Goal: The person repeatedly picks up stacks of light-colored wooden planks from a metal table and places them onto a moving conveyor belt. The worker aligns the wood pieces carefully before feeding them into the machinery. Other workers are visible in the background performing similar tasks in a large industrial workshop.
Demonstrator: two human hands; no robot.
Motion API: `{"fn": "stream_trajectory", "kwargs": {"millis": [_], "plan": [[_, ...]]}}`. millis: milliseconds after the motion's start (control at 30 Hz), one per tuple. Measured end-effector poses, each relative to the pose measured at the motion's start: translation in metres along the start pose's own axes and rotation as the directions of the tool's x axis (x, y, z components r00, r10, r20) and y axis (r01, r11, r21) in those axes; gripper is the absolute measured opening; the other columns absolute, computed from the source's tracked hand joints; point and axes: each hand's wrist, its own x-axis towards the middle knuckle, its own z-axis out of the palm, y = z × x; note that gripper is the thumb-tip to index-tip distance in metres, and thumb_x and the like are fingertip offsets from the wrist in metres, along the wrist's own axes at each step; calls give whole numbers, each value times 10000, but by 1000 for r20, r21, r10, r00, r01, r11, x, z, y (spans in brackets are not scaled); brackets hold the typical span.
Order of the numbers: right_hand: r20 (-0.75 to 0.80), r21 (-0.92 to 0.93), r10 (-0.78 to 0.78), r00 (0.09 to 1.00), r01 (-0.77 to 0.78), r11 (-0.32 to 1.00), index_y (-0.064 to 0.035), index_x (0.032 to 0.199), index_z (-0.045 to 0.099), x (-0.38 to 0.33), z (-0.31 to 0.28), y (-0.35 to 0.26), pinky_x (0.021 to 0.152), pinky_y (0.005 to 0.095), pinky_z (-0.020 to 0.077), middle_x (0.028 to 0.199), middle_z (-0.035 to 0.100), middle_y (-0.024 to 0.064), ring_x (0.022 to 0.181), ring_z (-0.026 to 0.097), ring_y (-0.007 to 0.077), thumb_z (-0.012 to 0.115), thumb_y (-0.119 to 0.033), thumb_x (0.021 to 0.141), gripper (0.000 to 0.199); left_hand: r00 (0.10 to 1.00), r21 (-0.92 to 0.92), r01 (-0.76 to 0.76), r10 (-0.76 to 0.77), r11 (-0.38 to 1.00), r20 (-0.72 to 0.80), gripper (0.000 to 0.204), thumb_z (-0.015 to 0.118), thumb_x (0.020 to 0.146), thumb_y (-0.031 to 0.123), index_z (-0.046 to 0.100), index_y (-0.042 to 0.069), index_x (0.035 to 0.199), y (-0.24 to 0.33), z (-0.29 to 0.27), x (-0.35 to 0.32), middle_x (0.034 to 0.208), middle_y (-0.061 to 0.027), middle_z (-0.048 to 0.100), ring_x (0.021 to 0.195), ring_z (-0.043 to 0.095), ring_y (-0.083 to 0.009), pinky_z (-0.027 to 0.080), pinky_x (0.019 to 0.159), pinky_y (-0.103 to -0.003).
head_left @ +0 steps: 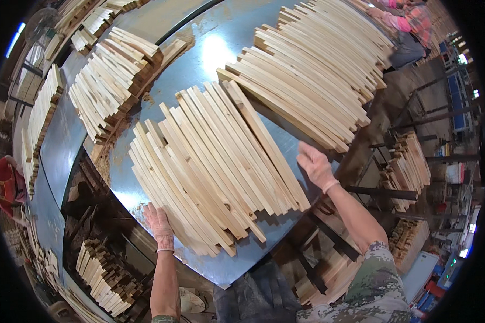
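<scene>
A wide batch of pale wooden strips (210, 167) lies side by side on the metal table (221, 272) in front of me, their near ends uneven. My left hand (158, 227), in a thin pale glove, is at the near left side of the batch, fingers stretched out and holding nothing. Over on the right, my right hand (316, 167), also gloved, is apart from the rightmost strip, near the table's right edge. Its fingers are loosely bent and nothing shows in them. A gap separates this batch from a second group of strips (312, 70) farther right.
Another row of strips (110, 81) lies at the far left by a sawdust-strewn wooden edge (105, 161). Stacked wood (110, 274) stands below on the left, and more wood (407, 172) on the right beside dark metal bars (382, 192). Another person (409, 27) works at the far right.
</scene>
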Motion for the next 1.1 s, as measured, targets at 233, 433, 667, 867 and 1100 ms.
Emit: {"fn": "stream_trajectory", "kwargs": {"millis": [233, 433, 667, 867, 1100], "plan": [[58, 3, -229, 972, 229, 973, 37, 1570, 472, 62, 91, 2, 1227, 368, 395, 1531, 585, 250, 1420, 566, 313, 716, -341, 1002, 724, 1000, -106, 0, 3, 994, 25, 769, 435, 1088, 491, 298, 8, 1670, 16, 0, -2, 1736, -277, 236, 1632, 144, -418, 73, 1326, -492], [233, 293, 45, 971, -114, 949, 46, 1468, 558, 39, 93, -6, 1048, 353, 493, 1310, 689, 188, 1188, 647, 251, 769, -335, 923, 698, 989, -955, 145, 1, 257, 151, 709, 602, 971, 153, 350, 35, 1623, 78, -36, -28, 1441, -108, 557, 1277, 602, -245, 512, 1084, -383], [466, 448, 183, 866, -409, 795, 18, 1369, 614, -5, 85, -5, 813, 309, 491, 993, 659, 45, 892, 598, 142, 798, -277, 902, 582, 886, -819, 444, -46, 364, 461, 596, 686, 872, 154, 562, -23, 1427, 1, -28, -19, 1183, -98, 713, 1019, 708, -240, 574, 968, -373], [537, 466, 253, 805, -533, 707, 75, 1408, 579, -78, 71, 7, 984, 344, 521, 1197, 689, 95, 1079, 651, 191, 845, -289, 889, 688, 774, -765, 628, -212, 142, 597, 359, 652, 988, 99, 670, -103, 1285, -12, -38, -109, 1274, -209, 716, 1172, 696, -320, 557, 1083, -457], [599, 441, 194, 777, -522, 730, 17, 1320, 620, -168, 89, 9, 928, 329, 513, 1114, 674, 53, 1028, 632, 164, 870, -359, 897, 619, 821, -821, 570, -32, -24, 571, 528, 623, 945, 17, 536, -67, 1458, -72, -94, -206, 1380, -208, 659, 1268, 647, -346, 531, 1127, -482]]}}
